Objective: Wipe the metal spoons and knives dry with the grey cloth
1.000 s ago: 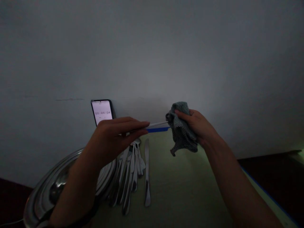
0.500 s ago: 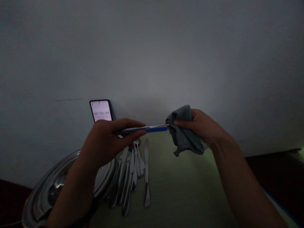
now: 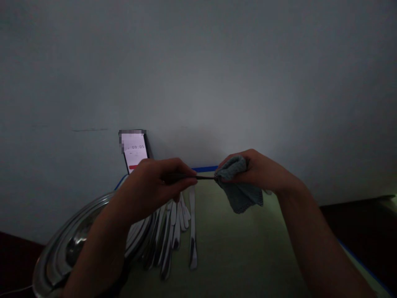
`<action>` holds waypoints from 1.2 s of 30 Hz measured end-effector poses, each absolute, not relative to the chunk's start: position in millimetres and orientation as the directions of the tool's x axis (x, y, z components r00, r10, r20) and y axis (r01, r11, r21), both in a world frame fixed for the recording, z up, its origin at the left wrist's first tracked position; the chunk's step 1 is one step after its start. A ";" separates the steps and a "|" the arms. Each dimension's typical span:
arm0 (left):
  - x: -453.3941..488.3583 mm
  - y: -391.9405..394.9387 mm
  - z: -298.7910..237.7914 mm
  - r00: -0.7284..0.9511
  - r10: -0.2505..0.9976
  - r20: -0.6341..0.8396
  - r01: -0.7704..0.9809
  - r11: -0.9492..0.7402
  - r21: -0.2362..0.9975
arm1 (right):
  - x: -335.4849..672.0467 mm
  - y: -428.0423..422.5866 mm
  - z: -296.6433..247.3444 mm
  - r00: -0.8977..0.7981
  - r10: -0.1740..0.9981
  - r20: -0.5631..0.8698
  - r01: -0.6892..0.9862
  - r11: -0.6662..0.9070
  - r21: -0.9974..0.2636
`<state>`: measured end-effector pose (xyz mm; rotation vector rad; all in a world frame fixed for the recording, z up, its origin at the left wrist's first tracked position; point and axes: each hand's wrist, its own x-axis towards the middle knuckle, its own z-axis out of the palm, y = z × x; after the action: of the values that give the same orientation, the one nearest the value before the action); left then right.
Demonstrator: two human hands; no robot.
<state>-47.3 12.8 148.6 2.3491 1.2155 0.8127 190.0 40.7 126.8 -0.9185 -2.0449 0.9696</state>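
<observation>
My left hand (image 3: pixel 164 178) is closed on a metal knife (image 3: pixel 205 178), seen edge-on, pinching it between thumb and fingers. The knife points right, and its far end goes into a grey-green cloth (image 3: pixel 243 196) with a checked edge. My right hand (image 3: pixel 263 171) is closed on this cloth, folded around the knife's end, which is hidden; a loose corner hangs below. Under my left hand, several knives and spoons (image 3: pixel 167 244) lie in a bunch on the table. A single table knife (image 3: pixel 192 231) lies apart, just right of them.
A round shiny metal dish or lid (image 3: pixel 77 242) stands at the left, partly behind my left forearm. A phone (image 3: pixel 135 151) showing a running timer leans on the wall (image 3: pixel 198 82). The pale green table (image 3: pixel 229 256) has a blue edge. Something small and pale shows beneath my right wrist.
Both hands have come slightly lower. The knife has turned from showing its flat side to edge-on, and the cloth is now bunched more tightly around its end.
</observation>
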 end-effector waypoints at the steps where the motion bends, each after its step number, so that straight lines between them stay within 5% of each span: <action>1: -46.1 13.2 147.2 0.476 0.831 0.289 0.600 -0.547 0.583 | 188.0 39.4 127.3 -0.526 0.806 0.271 0.331 0.488 -0.808; 6: -42.3 15.4 143.5 0.481 0.867 0.131 0.654 -0.455 0.604 | 181.7 35.4 127.7 -0.588 0.776 0.228 0.445 0.545 -0.710; 16: -44.0 12.2 149.5 0.534 0.839 0.105 0.695 -0.507 0.509 | 182.7 34.1 130.8 -0.611 0.777 0.151 0.469 0.509 -0.722; 36: -43.3 12.3 148.8 0.502 0.863 0.058 0.692 -0.441 0.572 | 178.8 33.3 132.1 -0.609 0.786 0.107 0.516 0.495 -0.699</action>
<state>-43.3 12.3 148.8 2.2665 1.2761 0.4736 178.8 33.3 132.1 -1.0793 -2.3287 0.8861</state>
